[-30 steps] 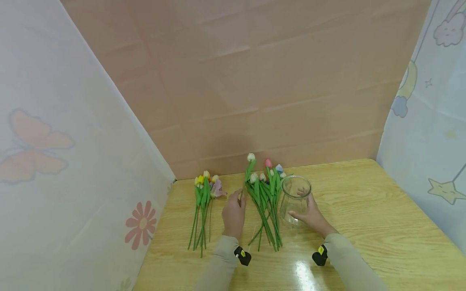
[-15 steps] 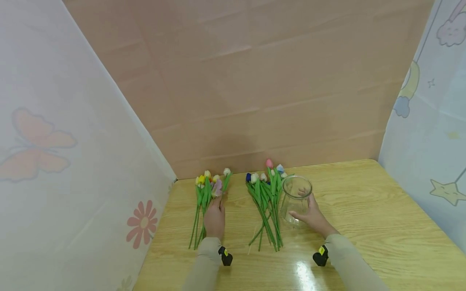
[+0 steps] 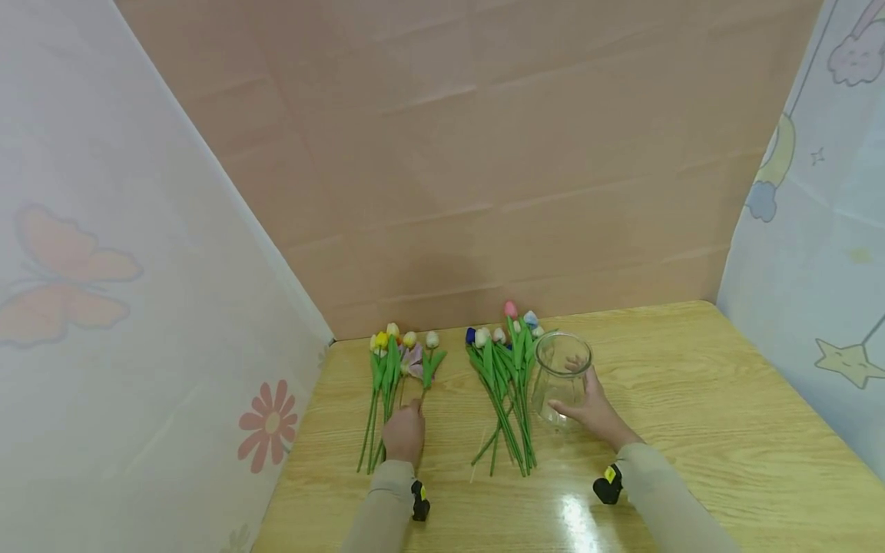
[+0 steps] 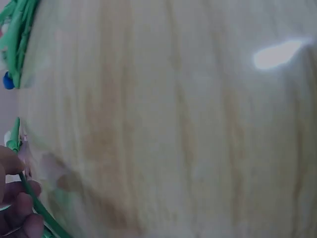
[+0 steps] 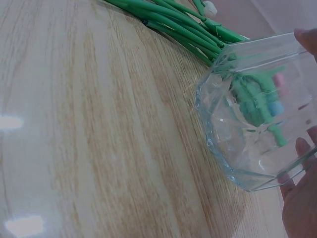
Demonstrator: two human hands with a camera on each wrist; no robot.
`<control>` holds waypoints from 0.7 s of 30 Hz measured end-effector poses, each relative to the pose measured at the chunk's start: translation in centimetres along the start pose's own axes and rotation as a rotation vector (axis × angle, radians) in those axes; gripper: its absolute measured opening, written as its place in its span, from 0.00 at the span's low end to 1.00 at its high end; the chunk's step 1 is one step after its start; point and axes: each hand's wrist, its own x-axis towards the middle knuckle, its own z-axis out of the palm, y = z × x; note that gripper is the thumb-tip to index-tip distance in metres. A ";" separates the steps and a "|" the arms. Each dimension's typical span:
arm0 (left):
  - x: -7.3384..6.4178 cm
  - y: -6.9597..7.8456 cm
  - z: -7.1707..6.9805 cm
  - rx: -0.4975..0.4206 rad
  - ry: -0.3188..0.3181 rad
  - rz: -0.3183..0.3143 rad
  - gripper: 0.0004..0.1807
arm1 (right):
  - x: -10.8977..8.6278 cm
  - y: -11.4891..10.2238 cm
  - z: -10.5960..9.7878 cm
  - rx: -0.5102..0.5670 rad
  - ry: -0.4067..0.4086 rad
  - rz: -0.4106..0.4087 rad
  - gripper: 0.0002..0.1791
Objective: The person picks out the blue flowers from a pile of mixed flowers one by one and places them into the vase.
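My left hand (image 3: pixel 404 434) pinches the green stem (image 4: pixel 43 210) of a white tulip (image 3: pixel 432 340), whose bloom points toward the back wall. That tulip lies along the right side of a left-hand group of flowers, beside a pale purple bloom (image 3: pixel 411 361). Around the side of a clear glass vase (image 3: pixel 558 388), my right hand (image 3: pixel 596 411) curls its thumb and fingers. The vase stands upright on the table, and the right wrist view shows its faceted base (image 5: pixel 223 158). Left of the vase lies a second bunch of tulips (image 3: pixel 505 384) with white, pink and blue heads.
Yellow and cream tulips (image 3: pixel 382 346) lie at the left of the wooden table (image 3: pixel 691 415). A thin pale strip (image 3: pixel 478 455) is near the bunch's stem ends. A brown backdrop (image 3: pixel 484 192) rises behind, with printed cloth walls (image 3: pixel 138 307) on both sides.
My left hand has carried the white tulip leftward from the middle bunch, then lowered it beside the left group, nearer to me. My right hand and the vase have stayed put.
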 end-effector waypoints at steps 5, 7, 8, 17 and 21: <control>-0.1 -0.6 1.4 0.043 -0.004 0.021 0.09 | 0.0 -0.3 -0.1 0.009 0.003 -0.005 0.51; -0.1 -0.7 1.6 0.045 -0.017 0.018 0.09 | 0.0 -0.3 -0.1 0.008 0.001 -0.003 0.52; 0.0 -0.7 1.6 0.043 -0.021 0.014 0.09 | 0.0 -0.4 -0.1 0.007 0.000 -0.003 0.52; 1.4 3.6 -1.3 -0.030 -0.025 0.107 0.13 | 0.0 -0.3 -0.2 -0.009 0.007 0.001 0.51; 1.2 7.0 -2.1 -0.092 -0.036 0.173 0.10 | 0.0 -0.3 -0.2 0.005 -0.001 0.005 0.52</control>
